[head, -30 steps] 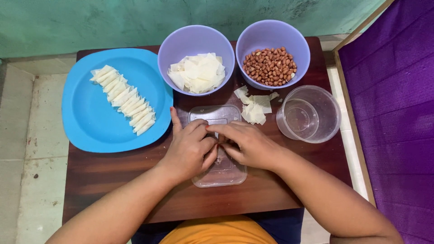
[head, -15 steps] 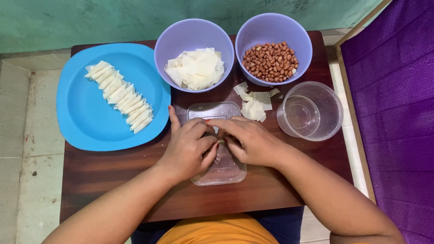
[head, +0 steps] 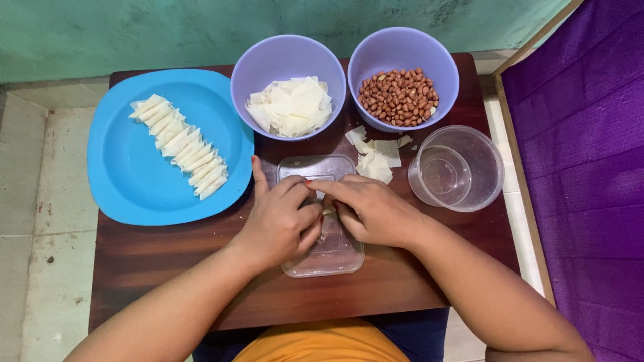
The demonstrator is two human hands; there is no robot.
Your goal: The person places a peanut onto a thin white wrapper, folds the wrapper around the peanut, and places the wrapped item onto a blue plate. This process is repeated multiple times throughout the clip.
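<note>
1. Since the earlier frames almost nothing has shifted: both hands stay together over the clear plastic lid [head: 322, 251], and the bowls and plate lie as before.
2. Left hand [head: 278, 221] rests on the lid's left part, thumb stretched up toward the blue plate [head: 134, 188], fingers curled inward onto a small pale piece between the two hands.
3. Right hand [head: 372, 208] lies on the lid's right part, its fingers bent toward the left hand's fingertips and touching them; what exactly they pinch is mostly hidden, so I cannot tell how firmly either hand grips it.
4. That lid lies flat on the brown desk [head: 154, 258], near its front edge and at its middle.
5. On the blue plate, a slanted row of folded white wrappers [head: 180, 146].
6. Behind the hands, a lilac bowl of flat white sheets [head: 290, 107] and, to its right, a lilac bowl of peanuts [head: 399, 97].
7. Loose white scraps [head: 376, 157] lie on the desk between the peanut bowl and the right hand.
8. At the right, a clear round container [head: 456, 171] stands upright.
</note>
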